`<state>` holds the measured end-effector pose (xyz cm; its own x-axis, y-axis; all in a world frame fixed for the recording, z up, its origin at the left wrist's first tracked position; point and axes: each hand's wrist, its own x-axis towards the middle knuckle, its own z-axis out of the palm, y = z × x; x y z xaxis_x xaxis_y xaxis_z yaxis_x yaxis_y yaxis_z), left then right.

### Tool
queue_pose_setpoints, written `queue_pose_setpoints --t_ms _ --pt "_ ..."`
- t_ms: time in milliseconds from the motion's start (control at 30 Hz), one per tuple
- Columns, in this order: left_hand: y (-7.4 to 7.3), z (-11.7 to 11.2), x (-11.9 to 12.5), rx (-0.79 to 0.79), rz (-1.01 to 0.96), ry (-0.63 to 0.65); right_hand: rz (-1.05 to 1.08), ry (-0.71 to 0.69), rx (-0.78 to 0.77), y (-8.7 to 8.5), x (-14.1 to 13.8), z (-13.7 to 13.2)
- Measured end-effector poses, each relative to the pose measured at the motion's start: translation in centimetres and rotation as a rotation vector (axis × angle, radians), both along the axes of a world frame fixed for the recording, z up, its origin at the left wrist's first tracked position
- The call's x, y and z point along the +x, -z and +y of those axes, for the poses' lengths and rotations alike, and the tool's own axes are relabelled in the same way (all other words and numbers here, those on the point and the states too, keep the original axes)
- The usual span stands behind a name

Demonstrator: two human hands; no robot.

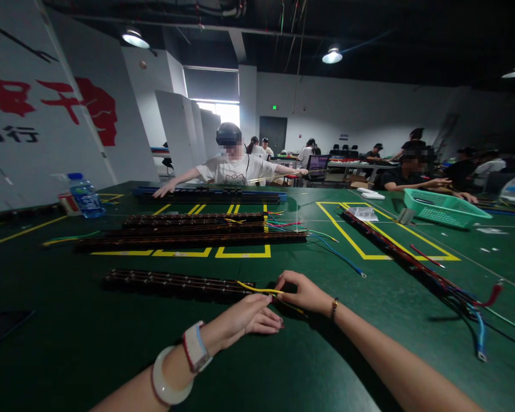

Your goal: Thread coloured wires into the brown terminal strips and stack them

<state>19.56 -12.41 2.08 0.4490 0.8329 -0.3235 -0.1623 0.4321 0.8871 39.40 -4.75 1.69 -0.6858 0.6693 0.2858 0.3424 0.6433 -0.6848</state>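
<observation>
Yellow flexible insulated wire [255, 287] at right end of long black strip with silvery dots [175, 281], on dark green tabletop [111, 349]. Right bare hand [302, 293], dark beaded bracelet [335, 308] at wrist: thumb and index finger closed in pinch on wire. Left bare hand [244, 317], pale woven watch strap [193, 346] at wrist: fingers loosely extended, thumb tip beside wire; cannot tell whether it grips. Farther off, long dark wired bundles [193, 241] across yellow tape outlines [244, 255].

Strip [167, 282] beyond left hand [238, 319], wire [256, 289] apparently atop
</observation>
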Motion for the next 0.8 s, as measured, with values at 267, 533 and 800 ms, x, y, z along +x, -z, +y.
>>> queue_pose_setpoints --t_ms 267,533,800 --pt "0.4 -0.3 1.1 -0.118 -0.301 -0.182 -0.032 0.019 -0.075 -0.3 -1.5 -2.2" --pt "0.4 0.2 1.3 -0.155 -0.371 -0.365 -0.214 -0.174 0.449 -1.9 -2.1 -4.0" --pt "0.7 0.4 1.1 -0.122 -0.407 -0.326 -0.402 0.036 0.481 -2.2 -2.5 -4.4"
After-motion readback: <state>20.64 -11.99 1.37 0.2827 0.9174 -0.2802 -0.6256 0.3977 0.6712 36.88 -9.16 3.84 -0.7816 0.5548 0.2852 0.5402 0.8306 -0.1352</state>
